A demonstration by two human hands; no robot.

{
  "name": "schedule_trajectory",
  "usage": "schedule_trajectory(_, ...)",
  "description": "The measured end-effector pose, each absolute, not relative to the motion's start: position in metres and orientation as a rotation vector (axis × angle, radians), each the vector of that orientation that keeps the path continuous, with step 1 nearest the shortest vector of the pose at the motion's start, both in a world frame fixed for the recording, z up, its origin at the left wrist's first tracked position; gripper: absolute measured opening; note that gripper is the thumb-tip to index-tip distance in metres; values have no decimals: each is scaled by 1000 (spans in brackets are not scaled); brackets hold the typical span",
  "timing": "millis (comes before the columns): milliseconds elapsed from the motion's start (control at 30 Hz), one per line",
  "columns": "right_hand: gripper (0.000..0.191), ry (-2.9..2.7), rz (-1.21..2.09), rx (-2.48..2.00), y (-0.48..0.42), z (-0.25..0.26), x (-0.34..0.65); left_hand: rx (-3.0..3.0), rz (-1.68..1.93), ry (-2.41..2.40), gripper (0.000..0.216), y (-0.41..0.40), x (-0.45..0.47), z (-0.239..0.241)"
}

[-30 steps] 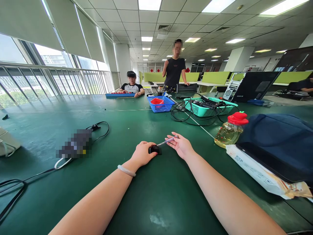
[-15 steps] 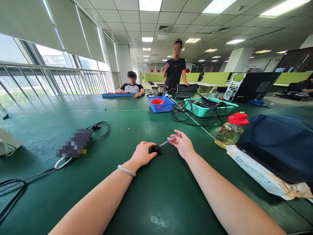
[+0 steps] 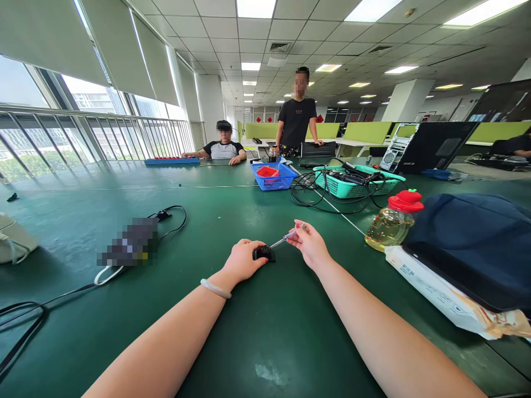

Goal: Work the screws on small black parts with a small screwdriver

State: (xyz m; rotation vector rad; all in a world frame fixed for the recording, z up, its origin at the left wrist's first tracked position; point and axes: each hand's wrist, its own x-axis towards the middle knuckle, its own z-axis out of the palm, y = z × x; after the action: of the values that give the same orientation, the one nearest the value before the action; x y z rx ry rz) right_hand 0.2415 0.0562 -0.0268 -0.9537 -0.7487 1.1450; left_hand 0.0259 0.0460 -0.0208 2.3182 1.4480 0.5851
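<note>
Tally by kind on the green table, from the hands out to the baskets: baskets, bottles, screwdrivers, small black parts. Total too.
Baskets: 2 (blue basket, teal basket)
Bottles: 1 (bottle, red cap)
Screwdrivers: 1 (screwdriver, held in right hand)
Small black parts: 1 (black part, held down by left hand)
Total: 5

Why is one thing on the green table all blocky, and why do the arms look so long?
Head view: the blocky patch is pixelated, hiding it; the wide lens stretches the left arm and right arm toward the bottom edge.
</note>
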Motion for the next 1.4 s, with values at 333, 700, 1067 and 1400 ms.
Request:
schedule_trajectory(333,28,-892,1034,-952,54,-27,240,2311,583,1455,36,45,26,-19)
schedule_trajectory(700,26,-960,988,-902,51,-21,240,2301,589,1463,38,46,25,-21)
schedule_trajectory(1067,22,-999,939,-858,50,-19,239,2291,573,1468,38,45,26,-20)
schedule_trajectory(1400,21,-1063,907,-874,46,-15,235,2307,581,1441,38,46,26,-21)
